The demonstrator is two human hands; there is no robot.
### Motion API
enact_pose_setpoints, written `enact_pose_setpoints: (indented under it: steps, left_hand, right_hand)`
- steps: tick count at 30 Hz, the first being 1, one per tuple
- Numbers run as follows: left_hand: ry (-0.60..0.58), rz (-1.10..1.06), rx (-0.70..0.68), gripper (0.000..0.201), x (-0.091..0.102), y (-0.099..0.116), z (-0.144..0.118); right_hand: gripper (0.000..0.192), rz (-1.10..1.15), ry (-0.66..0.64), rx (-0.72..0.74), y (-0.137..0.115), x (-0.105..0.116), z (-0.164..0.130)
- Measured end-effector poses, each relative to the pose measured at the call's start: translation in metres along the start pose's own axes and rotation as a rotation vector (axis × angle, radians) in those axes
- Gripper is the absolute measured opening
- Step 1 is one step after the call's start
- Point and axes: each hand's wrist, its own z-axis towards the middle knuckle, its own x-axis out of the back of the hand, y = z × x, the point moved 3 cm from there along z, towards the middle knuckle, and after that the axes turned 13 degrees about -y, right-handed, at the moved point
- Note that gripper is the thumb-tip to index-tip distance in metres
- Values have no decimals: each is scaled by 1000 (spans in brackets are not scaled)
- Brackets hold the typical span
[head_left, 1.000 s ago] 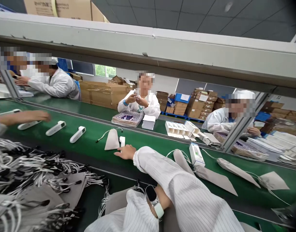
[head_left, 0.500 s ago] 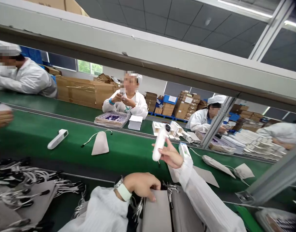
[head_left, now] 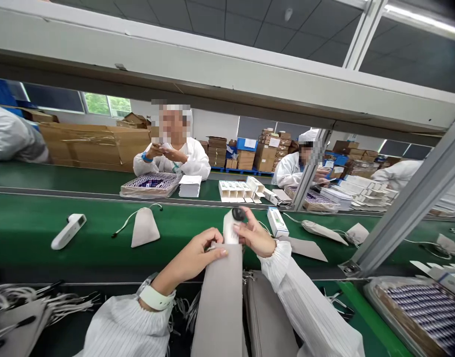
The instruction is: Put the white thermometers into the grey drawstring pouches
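Observation:
My right hand (head_left: 256,235) grips a white handheld device with a round black end (head_left: 231,227), which looks like a thermometer. Its lower part sits inside the mouth of a grey drawstring pouch (head_left: 222,297). At the pouch's upper left edge, my left hand (head_left: 198,254) pinches the fabric between thumb and fingers. The rest of the pouch hangs down toward me, above a stack of similar grey pouches (head_left: 268,312). Whatever lies deeper inside the pouch is hidden.
On the green belt lie another white device (head_left: 68,231), a grey pouch (head_left: 144,228) and a small white box (head_left: 277,221). A slanted metal post (head_left: 402,193) stands at right, near a tray of striped batteries (head_left: 417,307). Co-workers in white (head_left: 190,156) sit across the line.
My right hand has brought the white device down and left into the pouch's mouth. My left hand has raised a pouch from the stack. The view has shifted right.

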Motion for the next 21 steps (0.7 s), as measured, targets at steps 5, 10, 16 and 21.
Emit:
enact_pose_setpoints:
  steps: [5, 10, 16, 21]
  left_hand:
    - [206, 132, -67, 20, 3, 0, 3]
    - [221, 252, 72, 22, 11, 1, -4]
    - [-30, 293, 367, 42, 9, 25, -34]
    - [27, -6, 269, 43, 0, 57, -42]
  right_hand:
    - [49, -142, -199, -212, 11, -16, 1]
    - [59, -435, 22, -219, 11, -17, 0]
    - [40, -1014, 640, 191, -8, 23, -16]
    - [55, -599, 583, -2, 0, 56, -16]
